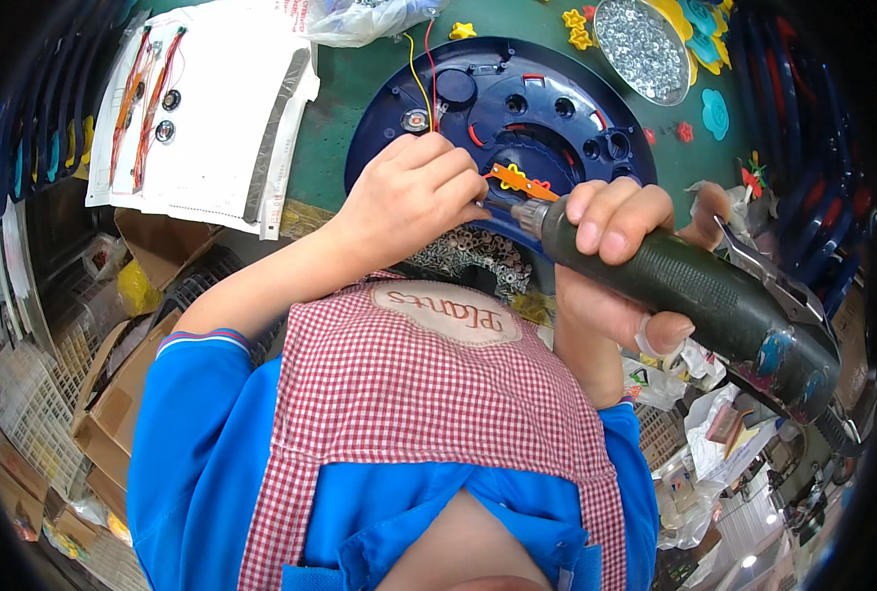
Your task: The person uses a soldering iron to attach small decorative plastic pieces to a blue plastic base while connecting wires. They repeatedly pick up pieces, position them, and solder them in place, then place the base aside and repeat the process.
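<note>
My right hand [621, 231] grips a dark green power screwdriver [675, 291], its bit pointing left. At the tip of the bit, my left hand [414, 202] has its thumb and fingers pinched together; whatever small thing they hold is hidden. Beyond both hands lies a round dark blue plastic shell [384, 118] with ribs and holes. Inside it, near the bit, are an orange strip [525, 183] and yellow flower-shaped pieces [510, 177]. A small round speaker [415, 120] sits at the shell's left, beside a yellow wire [421, 79] and a red one.
A heap of small screws [478, 258] lies between my body and the shell. Metal parts fill a bowl [640, 49] at the far right. To the left, wired speakers [166, 130] rest on a white sheet [217, 118]. Blue shells [813, 128] stand stacked at right.
</note>
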`<action>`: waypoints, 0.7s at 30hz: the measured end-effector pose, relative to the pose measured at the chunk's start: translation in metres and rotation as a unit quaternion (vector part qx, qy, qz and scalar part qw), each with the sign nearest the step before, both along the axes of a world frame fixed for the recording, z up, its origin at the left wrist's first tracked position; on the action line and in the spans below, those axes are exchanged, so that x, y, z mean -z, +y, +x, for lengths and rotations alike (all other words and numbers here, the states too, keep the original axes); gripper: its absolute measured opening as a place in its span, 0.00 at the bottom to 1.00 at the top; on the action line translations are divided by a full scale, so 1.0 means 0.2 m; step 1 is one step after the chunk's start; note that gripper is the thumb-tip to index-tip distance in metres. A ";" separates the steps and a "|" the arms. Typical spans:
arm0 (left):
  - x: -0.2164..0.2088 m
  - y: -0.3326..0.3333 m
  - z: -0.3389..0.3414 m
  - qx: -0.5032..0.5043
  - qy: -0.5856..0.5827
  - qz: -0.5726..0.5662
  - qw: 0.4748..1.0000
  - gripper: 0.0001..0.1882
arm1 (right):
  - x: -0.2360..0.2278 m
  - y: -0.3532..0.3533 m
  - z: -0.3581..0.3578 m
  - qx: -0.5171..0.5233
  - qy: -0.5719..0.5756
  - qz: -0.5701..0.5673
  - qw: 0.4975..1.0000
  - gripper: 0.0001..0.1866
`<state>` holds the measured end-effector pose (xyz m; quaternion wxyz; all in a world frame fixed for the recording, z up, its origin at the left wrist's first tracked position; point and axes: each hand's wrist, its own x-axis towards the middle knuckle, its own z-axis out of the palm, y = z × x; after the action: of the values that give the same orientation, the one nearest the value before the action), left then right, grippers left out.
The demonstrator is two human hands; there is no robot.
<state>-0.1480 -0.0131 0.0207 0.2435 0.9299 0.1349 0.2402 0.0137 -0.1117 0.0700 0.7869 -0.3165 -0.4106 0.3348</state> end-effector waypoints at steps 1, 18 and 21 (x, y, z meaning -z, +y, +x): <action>0.01 -0.01 0.01 -0.005 -0.015 0.014 1.000 0.13 | 0.00 0.00 -0.01 -0.004 0.007 0.003 1.000 0.55; 0.00 0.00 0.01 -0.003 -0.033 0.010 0.999 0.13 | -0.02 -0.01 0.00 -0.003 0.023 -0.013 1.000 0.55; -0.01 -0.01 0.01 -0.006 -0.022 0.000 1.000 0.13 | -0.01 -0.01 0.00 -0.005 -0.014 -0.015 1.000 0.51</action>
<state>-0.1456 -0.0159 0.0231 0.2444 0.9238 0.1352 0.2619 0.0130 -0.1134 0.0724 0.7744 -0.3307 -0.4184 0.3404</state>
